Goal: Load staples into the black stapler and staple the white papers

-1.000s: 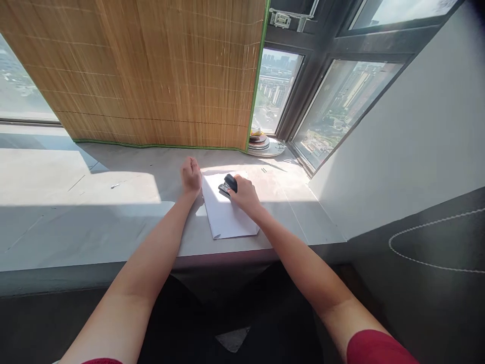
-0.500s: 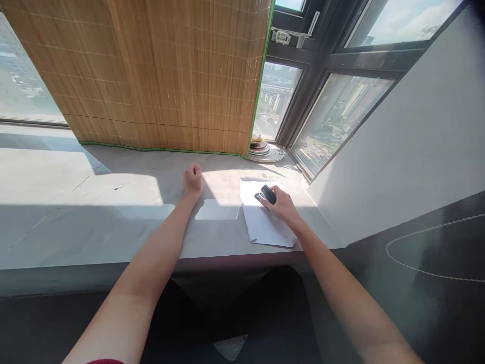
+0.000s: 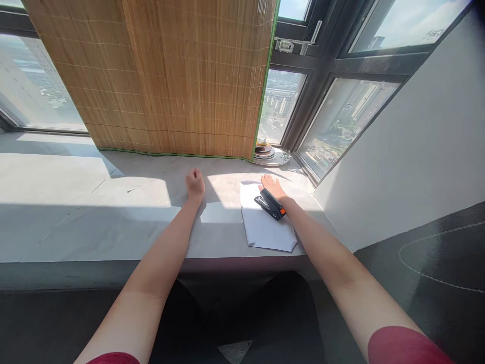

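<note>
The stapler (image 3: 271, 204) lies on the paper (image 3: 268, 233) near the desk's (image 3: 113, 222) front right corner, probably weighing it flat. The right hand (image 3: 273, 186) rests open beside it, gripping nothing. The left hand (image 3: 195, 182) sits fisted and empty.

Stapler (image 3: 271, 205) on paper (image 3: 267, 228) on sill (image 3: 113, 222); right hand (image 3: 273, 186) behind, left hand (image 3: 194, 183) leftward.

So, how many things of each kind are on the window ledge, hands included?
Stapler: 1
Sheaf of paper: 1
Pile of plates: 1 (single plates too small to count)
Hands: 2, left hand in a fist, right hand flat
Total: 5
</note>
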Demonstrator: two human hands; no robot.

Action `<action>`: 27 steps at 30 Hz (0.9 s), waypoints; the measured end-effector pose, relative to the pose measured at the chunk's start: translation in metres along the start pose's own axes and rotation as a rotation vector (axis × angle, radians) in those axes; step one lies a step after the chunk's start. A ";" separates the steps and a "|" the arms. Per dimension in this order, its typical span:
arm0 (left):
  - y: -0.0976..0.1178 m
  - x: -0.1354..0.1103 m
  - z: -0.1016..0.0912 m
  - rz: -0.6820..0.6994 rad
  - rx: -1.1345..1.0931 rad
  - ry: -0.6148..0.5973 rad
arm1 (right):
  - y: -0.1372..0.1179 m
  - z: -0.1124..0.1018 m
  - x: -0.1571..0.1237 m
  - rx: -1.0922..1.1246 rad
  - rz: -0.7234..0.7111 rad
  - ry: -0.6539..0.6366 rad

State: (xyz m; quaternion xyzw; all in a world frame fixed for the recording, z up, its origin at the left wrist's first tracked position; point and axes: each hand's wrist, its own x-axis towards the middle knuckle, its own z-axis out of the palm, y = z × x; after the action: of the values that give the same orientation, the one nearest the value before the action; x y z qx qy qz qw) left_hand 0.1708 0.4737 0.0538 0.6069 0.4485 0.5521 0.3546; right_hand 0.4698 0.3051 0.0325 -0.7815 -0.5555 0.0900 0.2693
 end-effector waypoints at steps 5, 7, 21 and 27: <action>0.014 -0.004 -0.017 -0.053 0.043 0.021 | -0.062 0.042 0.009 0.005 0.007 -0.024; 0.018 -0.005 -0.042 -0.093 0.145 0.070 | -0.100 0.063 0.015 0.027 -0.020 -0.044; -0.023 -0.019 -0.195 -0.113 1.176 -0.066 | -0.258 0.128 0.033 0.095 -0.153 0.038; -0.029 -0.015 -0.193 -0.103 1.177 -0.053 | -0.167 0.052 0.017 -0.042 0.111 0.111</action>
State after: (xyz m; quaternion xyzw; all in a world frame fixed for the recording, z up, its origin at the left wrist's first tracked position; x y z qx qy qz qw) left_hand -0.0237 0.4567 0.0485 0.6927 0.6991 0.1771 -0.0042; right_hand 0.3161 0.3771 0.0791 -0.8203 -0.4973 0.0498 0.2779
